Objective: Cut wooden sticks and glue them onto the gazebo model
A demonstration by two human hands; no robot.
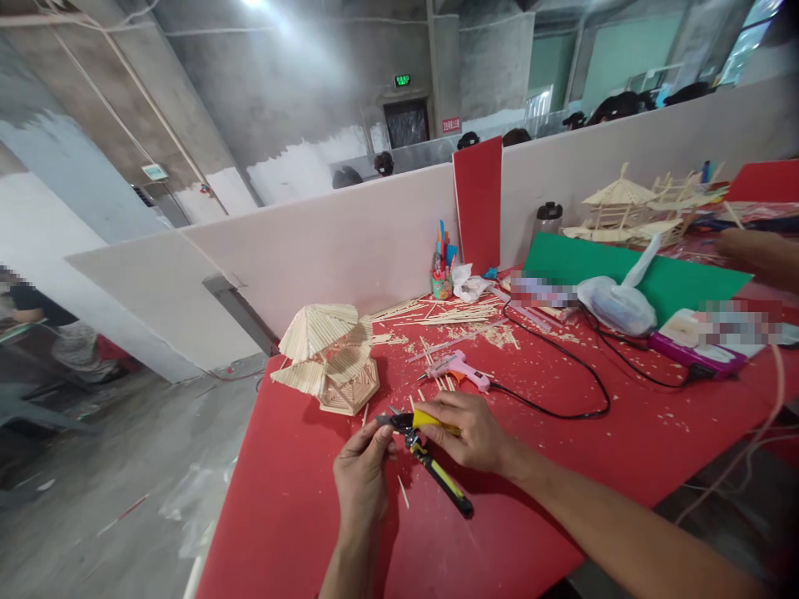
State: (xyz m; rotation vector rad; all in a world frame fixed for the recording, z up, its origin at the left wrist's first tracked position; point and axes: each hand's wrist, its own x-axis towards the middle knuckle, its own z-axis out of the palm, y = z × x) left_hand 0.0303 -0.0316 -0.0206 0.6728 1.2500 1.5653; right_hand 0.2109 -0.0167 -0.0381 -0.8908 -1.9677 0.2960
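— Half done, would you say?

— More than half, by my reading. Your model [328, 358] stands near the left end of the table [280, 516]. It has a six-sided latticed base and two fanned roof tiers of pale sticks laid side by side. What looks unfinished is the lower tier, which juts unevenly. A heap of loose sticks [437, 316] lies behind the model, thin, straight and straw-coloured.

— And my hands?

— Your right hand [471, 433] is wrapped round the cutters [430, 457], palm over the upper yellow handle. The black-and-yellow lower handle points back toward you. Your left hand [362, 470] has thumb and fingertips pressed together right at the dark blades. Whether a sliver sits between them, I cannot tell. You hold the cutters low over the table, just in front of the model's base.

— What's around them?

— The pink glue gun [459, 370] lies just beyond your right hand, and its black cord [562, 391] loops off to the right. Pale chips and dust speckle the matte red top. At the far right, a second stick model [624, 212] stands past a green sheet [630, 270], near another person's arm [758, 254].
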